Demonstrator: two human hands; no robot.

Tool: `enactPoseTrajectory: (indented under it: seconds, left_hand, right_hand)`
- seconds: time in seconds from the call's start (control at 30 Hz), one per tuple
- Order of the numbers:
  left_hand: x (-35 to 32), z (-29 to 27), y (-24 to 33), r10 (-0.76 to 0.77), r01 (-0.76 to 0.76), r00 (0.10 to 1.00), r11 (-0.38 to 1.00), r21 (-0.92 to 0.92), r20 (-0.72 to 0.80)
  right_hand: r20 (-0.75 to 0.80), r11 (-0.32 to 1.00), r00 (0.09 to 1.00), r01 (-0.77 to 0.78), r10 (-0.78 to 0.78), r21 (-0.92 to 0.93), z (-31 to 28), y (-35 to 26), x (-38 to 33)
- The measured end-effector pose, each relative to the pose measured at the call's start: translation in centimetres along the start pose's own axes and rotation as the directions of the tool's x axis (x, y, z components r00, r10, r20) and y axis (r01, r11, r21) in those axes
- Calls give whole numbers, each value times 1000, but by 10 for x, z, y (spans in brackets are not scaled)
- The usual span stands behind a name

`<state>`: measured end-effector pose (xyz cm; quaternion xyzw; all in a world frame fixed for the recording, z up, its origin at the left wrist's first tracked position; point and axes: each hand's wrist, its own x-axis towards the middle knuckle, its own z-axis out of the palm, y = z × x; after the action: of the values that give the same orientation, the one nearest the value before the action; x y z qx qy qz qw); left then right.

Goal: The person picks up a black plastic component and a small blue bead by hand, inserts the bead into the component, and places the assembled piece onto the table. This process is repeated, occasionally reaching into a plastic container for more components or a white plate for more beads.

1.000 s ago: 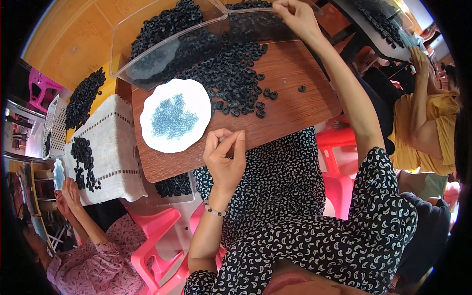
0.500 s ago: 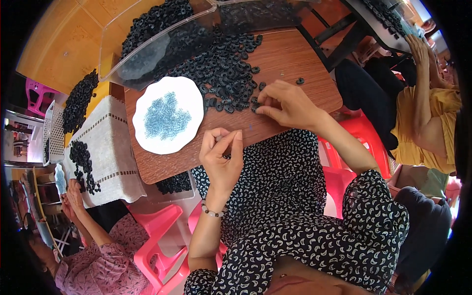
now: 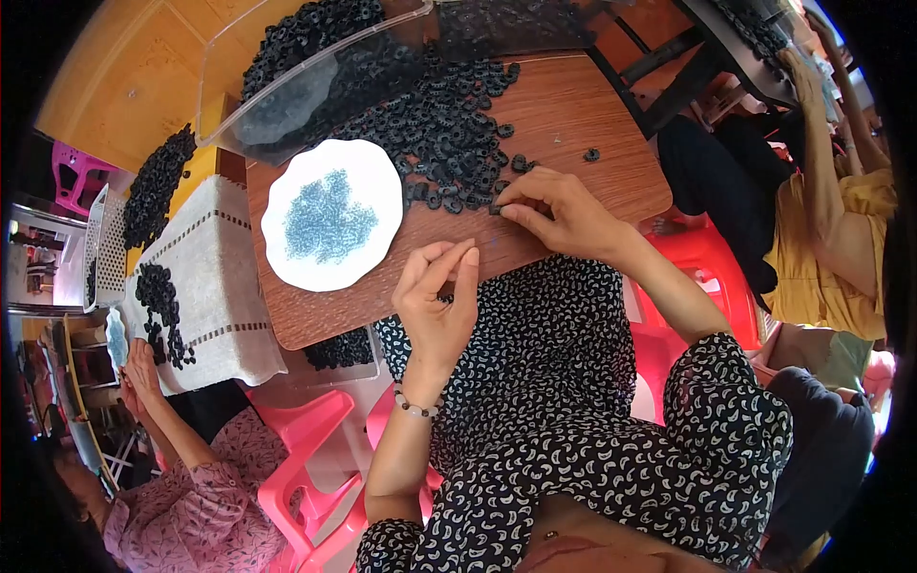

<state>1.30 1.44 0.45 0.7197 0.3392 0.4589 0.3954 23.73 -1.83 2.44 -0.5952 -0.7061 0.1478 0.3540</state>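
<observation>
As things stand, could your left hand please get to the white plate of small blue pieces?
Probably yes. The left hand is raised at the near edge of the wooden board, just right of the white plate, with only bare board between them and nothing blocking.

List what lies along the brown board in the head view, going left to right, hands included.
White plate of small blue bits → left hand → pile of black rings → right hand → lone black ring.

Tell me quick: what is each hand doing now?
Left hand: fingers pinched together, contents too small to tell.
Right hand: fingertips pinching a black ring on the table.
</observation>
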Motion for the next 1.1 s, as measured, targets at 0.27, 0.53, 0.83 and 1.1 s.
enactPoseTrajectory:
  seconds: [0.27, 0.53, 0.83, 1.1]
  left_hand:
    - [1, -4, -2, 181, -180, 984, 982, -50, 10]
    - [1, -2, -5, 393, -396, 918, 907, 141, 51]
    - [-2, 0, -7, 307, -316, 947, 943, 109, 92]
    - [-1, -2, -13, 86, -84, 995, 995, -45, 43]
  right_hand:
    - [411, 473, 894, -445, 181, 760, 1, -29, -5]
    - [430, 741, 887, -402, 169, 538, 2, -32, -2]
    - [447, 795, 869, -419, 211, 439, 2, -32, 1]
    - [435, 815, 883, -380, 178, 437, -1, -34, 22]
